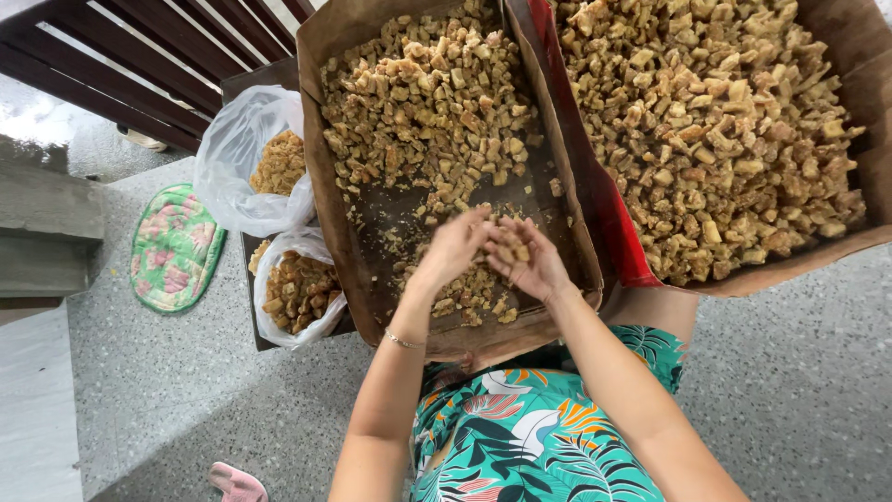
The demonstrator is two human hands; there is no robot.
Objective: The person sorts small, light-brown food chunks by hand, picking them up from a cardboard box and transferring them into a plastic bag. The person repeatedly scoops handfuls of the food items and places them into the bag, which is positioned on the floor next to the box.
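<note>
Fingers of the right hand (528,258) are curled upward into a cup, and a few small golden-brown fried pieces (514,249) are cradled in the palm. Fingers of the left hand (457,245) are loosely bent and pressed against the right hand's fingertips; whether anything is pinched between them cannot be told. A thin bracelet (403,341) is worn on the left wrist.

Both hands are held just above the near end of a shallow cardboard box (321,177), where a small scatter of the same pieces (469,293) lies beneath them. A bare, crumb-dusted patch of cardboard is seen in the middle of that box, and a thick heap of pieces (427,102) is piled at its far end. To the right, touching it, a second cardboard box (869,167) with a red inner edge is filled with more pieces (715,121) almost from wall to wall.

To the left of the first box, two clear plastic bags are set one behind the other: the far bag (243,158) holds pale crumbly bits, and the near bag (295,290) holds darker brown chunks. Farther left, a green floral cushion (175,247) lies on the speckled floor (799,372). Dark wooden slats (158,56) are seen at the far left. At the near edge, a tropical-print garment (520,437) covers the lap, and a pink slipper (237,483) is seen beside it.
</note>
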